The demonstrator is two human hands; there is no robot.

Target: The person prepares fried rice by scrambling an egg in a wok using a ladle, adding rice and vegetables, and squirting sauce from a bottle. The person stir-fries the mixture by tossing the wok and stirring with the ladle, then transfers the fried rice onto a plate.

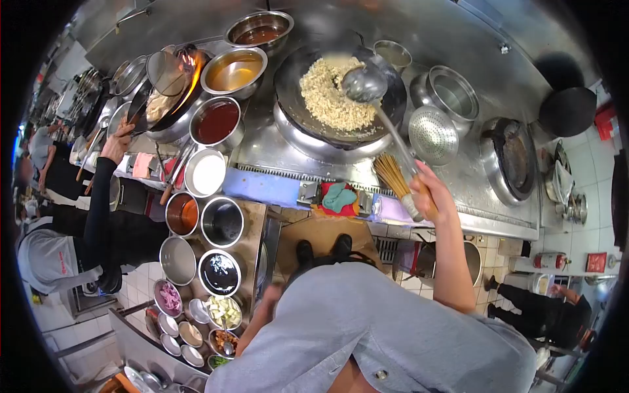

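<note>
My right hand [432,195] is closed around the wooden end of a long-handled metal ladle [365,84]. The ladle's bowl rests against the right side of a heap of rice [331,105] in a dark wok [293,110] on the range. A bamboo wok brush [394,178] lies on the range's front edge, just under the ladle handle. Down beside my body, my left hand [268,300] hangs near the steel bowls of ingredients; its fingers are blurred and partly hidden. Nearest to it is a bowl of pale green chopped pieces [224,312].
Bowls of amber liquid [234,71] and dark red sauce [216,122] stand left of the wok. A co-worker's hand [116,144] holds a pan [141,108] beside open flame [195,65]. A perforated strainer [433,135] and steel pot [452,92] sit to the right.
</note>
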